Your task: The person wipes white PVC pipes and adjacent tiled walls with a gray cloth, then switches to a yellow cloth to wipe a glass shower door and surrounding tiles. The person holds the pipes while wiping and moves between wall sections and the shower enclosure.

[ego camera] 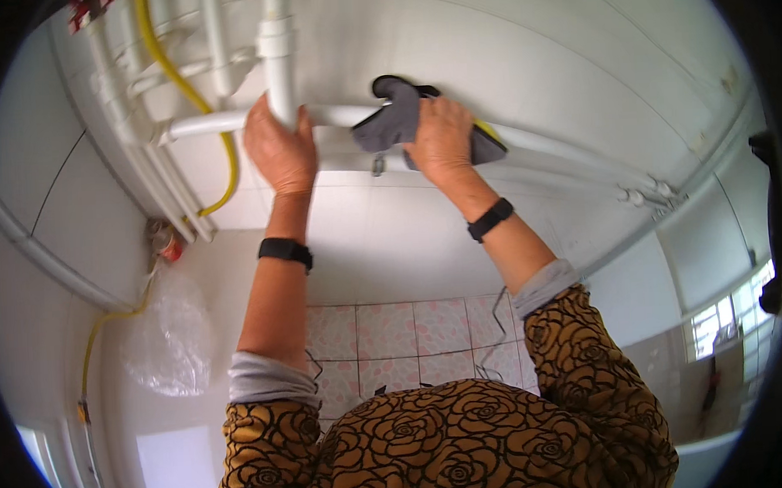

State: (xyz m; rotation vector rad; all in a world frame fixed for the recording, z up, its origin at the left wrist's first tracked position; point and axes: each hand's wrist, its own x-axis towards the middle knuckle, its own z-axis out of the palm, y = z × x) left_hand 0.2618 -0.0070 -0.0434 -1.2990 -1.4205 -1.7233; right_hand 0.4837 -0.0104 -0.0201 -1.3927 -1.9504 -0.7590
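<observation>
My left hand (281, 147) is wrapped around the lower end of a white vertical plastic pipe (279, 72), where it meets a horizontal white pipe (206, 124). Its palm and fingers hide the joint. To the right, my right hand (445, 137) presses a grey cloth (389, 123) with black edging against the same horizontal run. A bit of yellow trim shows on the cloth beyond my fingers. Just under the cloth, a small metal clip or fitting (378, 165) sits by a second, lower pipe.
At left, a yellow hose (181, 76) loops behind the horizontal pipe, near several upright pipes and red valve handles (83, 12). A clear plastic bag (172, 338) lies low on the left. Pipe end fittings (660, 190) meet the right wall. Below is pink patterned tile (388, 329) with a dark cord (496, 318).
</observation>
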